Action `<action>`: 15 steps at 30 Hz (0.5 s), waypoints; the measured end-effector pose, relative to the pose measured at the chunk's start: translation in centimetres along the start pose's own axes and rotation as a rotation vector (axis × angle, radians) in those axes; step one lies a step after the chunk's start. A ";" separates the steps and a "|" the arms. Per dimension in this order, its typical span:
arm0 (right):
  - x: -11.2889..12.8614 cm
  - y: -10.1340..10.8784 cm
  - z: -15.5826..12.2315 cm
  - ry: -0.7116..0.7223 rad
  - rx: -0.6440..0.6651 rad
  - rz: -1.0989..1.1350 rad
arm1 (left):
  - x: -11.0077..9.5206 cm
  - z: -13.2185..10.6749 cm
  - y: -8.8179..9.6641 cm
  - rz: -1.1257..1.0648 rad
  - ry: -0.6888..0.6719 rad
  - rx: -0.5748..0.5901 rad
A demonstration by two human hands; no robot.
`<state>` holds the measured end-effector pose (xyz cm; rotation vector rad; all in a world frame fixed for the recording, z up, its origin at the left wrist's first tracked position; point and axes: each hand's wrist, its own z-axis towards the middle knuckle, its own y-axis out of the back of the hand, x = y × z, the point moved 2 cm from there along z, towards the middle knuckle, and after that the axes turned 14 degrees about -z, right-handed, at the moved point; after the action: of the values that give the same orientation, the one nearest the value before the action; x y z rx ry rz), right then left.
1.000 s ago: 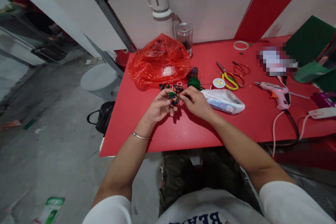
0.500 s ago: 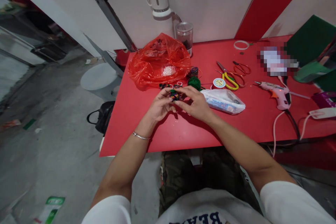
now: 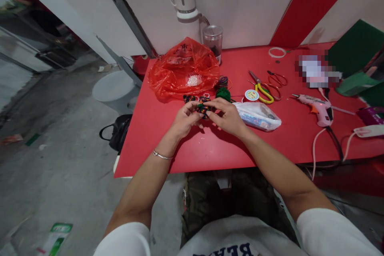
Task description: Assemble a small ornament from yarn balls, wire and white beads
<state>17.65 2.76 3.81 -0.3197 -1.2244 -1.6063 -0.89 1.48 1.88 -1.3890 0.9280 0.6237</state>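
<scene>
Between my fingertips, just above the red tabletop, is a small multicoloured yarn piece point(image 3: 205, 111) with a green patch. My left hand point(image 3: 185, 119) pinches its left side. My right hand point(image 3: 226, 117) grips the right side, with thumb and fingers bent round the edge; part of the piece is hidden by the fingers. Right behind it lie another dark multicoloured yarn piece point(image 3: 189, 98) and a few pale beads point(image 3: 207, 95). A ball of green yarn point(image 3: 223, 94) sits beyond my right hand.
A red plastic bag point(image 3: 180, 74) holding pearl-like beads lies at the back left of the table point(image 3: 144, 148). Rightward are a white plastic packet point(image 3: 259, 116), a thread spool point(image 3: 251, 95), yellow-handled scissors point(image 3: 264, 94), red-handled snips point(image 3: 279, 78) and a pink glue gun point(image 3: 322, 110) with cords.
My fingers have shifted on the yarn piece, and more of its striped surface shows between them. The whole view has moved slightly; the things on the table stay put.
</scene>
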 end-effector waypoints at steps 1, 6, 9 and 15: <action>0.0 0.0 0.0 0.001 0.009 0.013 | 0.0 0.0 0.0 -0.016 0.007 -0.006; -0.9 0.1 0.3 -0.088 0.051 0.122 | -0.2 0.2 0.0 -0.116 0.054 -0.025; -1.4 0.1 0.5 -0.111 0.050 0.112 | -0.3 0.2 0.0 -0.133 0.101 -0.045; -1.1 -0.1 0.3 -0.030 0.123 0.106 | 0.1 0.4 0.0 -0.123 0.106 -0.122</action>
<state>17.88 3.65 3.11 -0.3254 -1.3014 -1.4340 -0.77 1.89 1.76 -1.5882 0.8928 0.5241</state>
